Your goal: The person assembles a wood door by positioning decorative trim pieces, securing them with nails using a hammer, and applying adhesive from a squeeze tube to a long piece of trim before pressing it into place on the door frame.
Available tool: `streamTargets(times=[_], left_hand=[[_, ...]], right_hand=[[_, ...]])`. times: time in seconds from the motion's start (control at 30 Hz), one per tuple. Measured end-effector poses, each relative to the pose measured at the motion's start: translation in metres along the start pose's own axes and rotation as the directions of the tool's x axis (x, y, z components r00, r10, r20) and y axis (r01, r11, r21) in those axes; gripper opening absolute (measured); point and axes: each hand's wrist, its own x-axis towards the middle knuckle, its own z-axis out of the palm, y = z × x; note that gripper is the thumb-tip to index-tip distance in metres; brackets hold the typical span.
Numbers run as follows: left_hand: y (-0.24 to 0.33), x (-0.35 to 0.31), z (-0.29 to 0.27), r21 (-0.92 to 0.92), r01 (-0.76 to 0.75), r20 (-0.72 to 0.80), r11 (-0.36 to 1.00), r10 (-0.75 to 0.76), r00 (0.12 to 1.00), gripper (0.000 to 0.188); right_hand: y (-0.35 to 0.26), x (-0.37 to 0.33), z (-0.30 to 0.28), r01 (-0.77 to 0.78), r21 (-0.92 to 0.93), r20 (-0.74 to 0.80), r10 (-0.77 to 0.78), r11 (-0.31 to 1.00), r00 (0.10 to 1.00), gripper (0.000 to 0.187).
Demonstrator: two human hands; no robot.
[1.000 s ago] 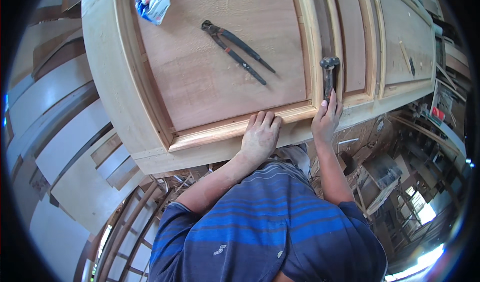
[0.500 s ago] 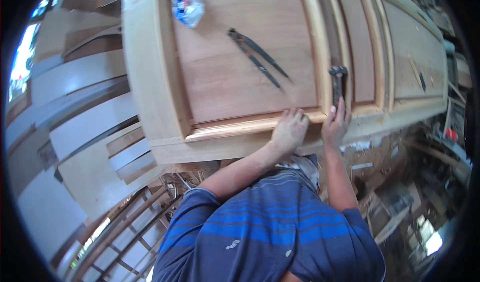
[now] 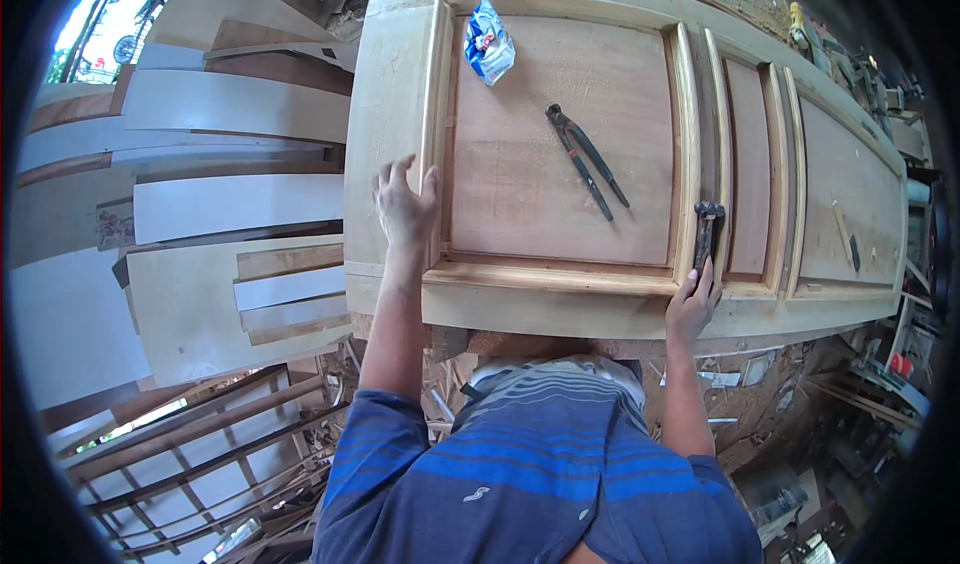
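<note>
Wooden panelling (image 3: 550,309) stretches beneath our left hand (image 3: 405,212), thumb and fingers apart, as our right hand (image 3: 692,306) clasps a dark hammer (image 3: 706,231), right of pincers (image 3: 598,163).

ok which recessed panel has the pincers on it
The left panel, also bearing the blue packet; the narrow middle panel and the right panel bear neither.

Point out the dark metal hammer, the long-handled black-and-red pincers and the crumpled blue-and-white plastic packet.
Hammer (image 3: 705,232): head view, on the shaft.
Pincers (image 3: 593,154): head view, on the right-hand handle.
Packet (image 3: 490,46): head view, middle of its crumpled body.
</note>
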Motion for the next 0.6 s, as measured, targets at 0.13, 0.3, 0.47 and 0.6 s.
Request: streamTargets(times=[0.13,0.3,0.47,0.6], left_hand=[[-0.018,0.057,0.034,0.123,-0.083,-0.073,0.989,0.093,0.993,0.054],[-0.013,0.105,0.075,0.108,0.010,-0.040,0.994,-0.006,0.999,0.048],[-0.026,0.110,0.093,0.009,-0.026,-0.122,1.000,0.027,0.992,0.037],[-0.032,0.112,0.090,-0.052,-0.055,-0.102,0.997,0.049,0.994,0.037]], right_hand=[[0.000,0.000,0.003,0.018,0.006,-0.025,-0.018,1.000,1.000,0.046],[0.002,-0.004,0.003,-0.020,-0.020,-0.003,0.020,1.000,1.000,0.046],[0.001,-0.002,0.003,0.005,-0.018,-0.001,-0.005,1.000,1.000,0.045],[-0.005,0.003,0.000,0.021,-0.051,0.004,-0.020,0.998,1.000,0.045]])
